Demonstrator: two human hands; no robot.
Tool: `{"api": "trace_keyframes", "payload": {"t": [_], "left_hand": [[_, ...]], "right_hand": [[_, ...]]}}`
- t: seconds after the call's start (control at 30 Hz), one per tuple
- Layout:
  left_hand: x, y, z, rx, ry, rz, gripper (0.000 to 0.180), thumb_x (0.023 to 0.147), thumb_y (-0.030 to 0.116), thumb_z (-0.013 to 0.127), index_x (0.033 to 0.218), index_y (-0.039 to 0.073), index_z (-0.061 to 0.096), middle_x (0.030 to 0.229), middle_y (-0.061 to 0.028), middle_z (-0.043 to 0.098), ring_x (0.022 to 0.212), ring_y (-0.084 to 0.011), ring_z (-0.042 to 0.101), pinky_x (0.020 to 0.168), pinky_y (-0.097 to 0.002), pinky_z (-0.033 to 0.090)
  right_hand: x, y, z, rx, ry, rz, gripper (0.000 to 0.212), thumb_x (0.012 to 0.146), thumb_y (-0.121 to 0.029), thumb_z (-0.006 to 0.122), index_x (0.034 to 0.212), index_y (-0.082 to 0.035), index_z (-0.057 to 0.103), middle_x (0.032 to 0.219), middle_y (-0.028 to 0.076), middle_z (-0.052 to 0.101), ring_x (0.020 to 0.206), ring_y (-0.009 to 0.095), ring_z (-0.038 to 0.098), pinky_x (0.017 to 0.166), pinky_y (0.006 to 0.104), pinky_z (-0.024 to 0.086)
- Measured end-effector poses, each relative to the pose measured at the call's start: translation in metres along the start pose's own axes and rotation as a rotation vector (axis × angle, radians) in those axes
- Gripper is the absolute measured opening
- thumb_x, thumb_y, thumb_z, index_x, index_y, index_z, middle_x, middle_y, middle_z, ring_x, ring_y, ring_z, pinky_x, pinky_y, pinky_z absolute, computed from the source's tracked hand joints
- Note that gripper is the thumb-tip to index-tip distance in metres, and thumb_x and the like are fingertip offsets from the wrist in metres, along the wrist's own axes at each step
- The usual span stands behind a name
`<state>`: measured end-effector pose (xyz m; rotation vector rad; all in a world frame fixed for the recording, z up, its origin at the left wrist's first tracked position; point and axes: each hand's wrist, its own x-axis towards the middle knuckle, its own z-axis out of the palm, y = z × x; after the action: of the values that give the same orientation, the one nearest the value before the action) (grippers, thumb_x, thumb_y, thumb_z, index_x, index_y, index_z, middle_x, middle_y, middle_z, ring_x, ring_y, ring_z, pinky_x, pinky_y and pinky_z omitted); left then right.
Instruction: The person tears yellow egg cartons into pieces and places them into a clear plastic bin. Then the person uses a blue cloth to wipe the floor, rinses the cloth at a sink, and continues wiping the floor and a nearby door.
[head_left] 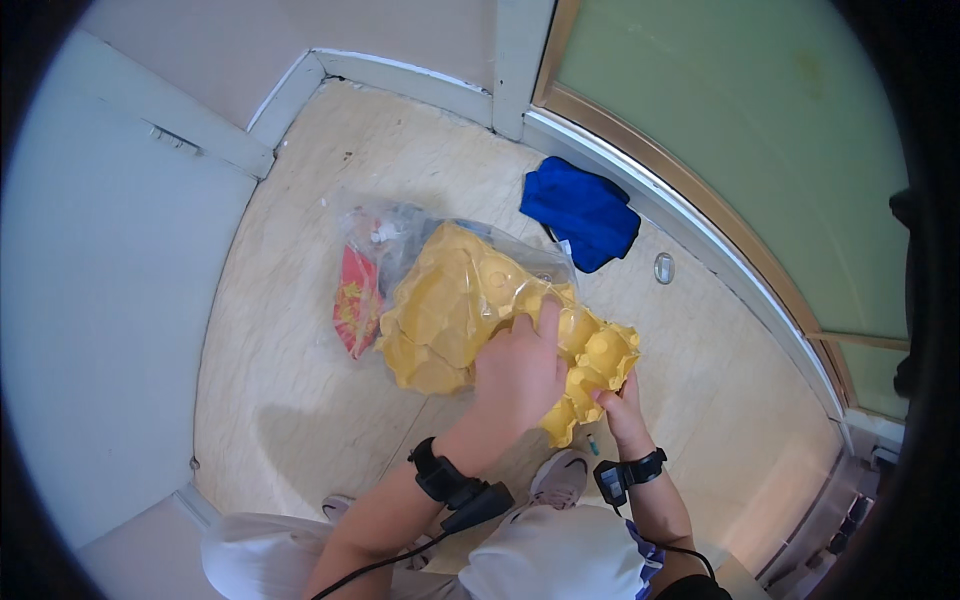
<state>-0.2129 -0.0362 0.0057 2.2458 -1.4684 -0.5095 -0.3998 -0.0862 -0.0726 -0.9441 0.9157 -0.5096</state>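
Observation:
A yellow moulded egg tray [602,350] is held tilted above the floor, at the middle of the head view. My right hand [626,415] grips its right edge, thumb on the near side; the other fingers are mostly hidden behind it. Across the tray's middle lies my left hand [522,365], its fingers bent against the tray at the mouth of a clear plastic bag [520,262]. More yellow egg tray [440,300] shows inside the bag, to the left. Whether the yellow parts are one piece I cannot tell. A red packet [357,305] with gold print also sits in the bag.
A blue cloth [580,212] lies on the floor beyond the bag, with a small clear oval object [664,268] to its right. A small teal item [593,444] is near my shoe [560,478]. A white door [110,280] stands left; a green framed panel [740,130] bounds the right.

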Motion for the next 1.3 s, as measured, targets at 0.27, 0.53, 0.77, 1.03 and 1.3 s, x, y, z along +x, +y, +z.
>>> {"api": "trace_keyframes", "payload": {"t": [0.27,0.53,0.77,1.03,1.3], "left_hand": [[-0.004,-0.014,-0.007,0.061,0.105,0.055,0.025,0.073,0.009,0.057,0.096,0.003,0.06,0.063,-0.0092,0.057,0.055,-0.0296,0.058,0.05,-0.0388,0.047],[-0.015,-0.016,-0.016,0.09,0.197,0.285,0.012,0.069,0.009,0.061,0.081,0.006,0.059,0.071,-0.0081,0.059,0.059,-0.0231,0.06,0.05,-0.0337,0.046],[-0.032,-0.017,-0.006,-0.015,0.073,0.357,0.027,0.07,0.009,0.06,0.097,0.007,0.06,0.072,-0.0086,0.058,0.063,-0.0224,0.06,0.053,-0.0331,0.047],[-0.04,-0.056,-0.04,0.077,0.19,0.165,0.036,0.068,0.012,0.069,0.103,0.009,0.061,0.072,-0.0094,0.057,0.064,-0.0248,0.059,0.056,-0.036,0.046],[-0.04,-0.099,-0.052,0.108,0.659,0.081,0.025,0.065,0.001,0.065,0.088,0.008,0.057,0.07,-0.0085,0.049,0.065,-0.0271,0.052,0.056,-0.0365,0.041]], "right_hand": [[-0.003,0.01,0.021,-0.145,-0.161,0.009,0.061,0.071,-0.004,0.065,0.127,-0.002,0.042,0.117,0.005,0.054,0.109,0.016,0.051,0.095,0.0302,0.041],[-0.005,-0.009,0.063,-0.462,-0.242,-0.143,0.045,0.073,-0.008,0.069,0.114,-0.001,0.053,0.106,0.007,0.061,0.098,0.016,0.058,0.087,0.0302,0.046],[0.009,0.018,0.089,-0.558,-0.053,-0.106,0.043,0.078,-0.013,0.065,0.116,-0.001,0.05,0.105,0.01,0.061,0.097,0.019,0.06,0.081,0.0327,0.049],[0.033,0.027,0.104,0.57,-0.013,0.272,0.033,0.087,-0.016,0.056,0.117,-0.005,0.047,0.098,0.004,0.06,0.08,0.014,0.061,0.061,0.0243,0.048],[0.044,0.016,0.107,0.658,-0.028,0.399,0.026,0.089,-0.02,0.053,0.112,-0.008,0.05,0.098,0.002,0.06,0.074,0.012,0.059,0.052,0.0221,0.044]]}}
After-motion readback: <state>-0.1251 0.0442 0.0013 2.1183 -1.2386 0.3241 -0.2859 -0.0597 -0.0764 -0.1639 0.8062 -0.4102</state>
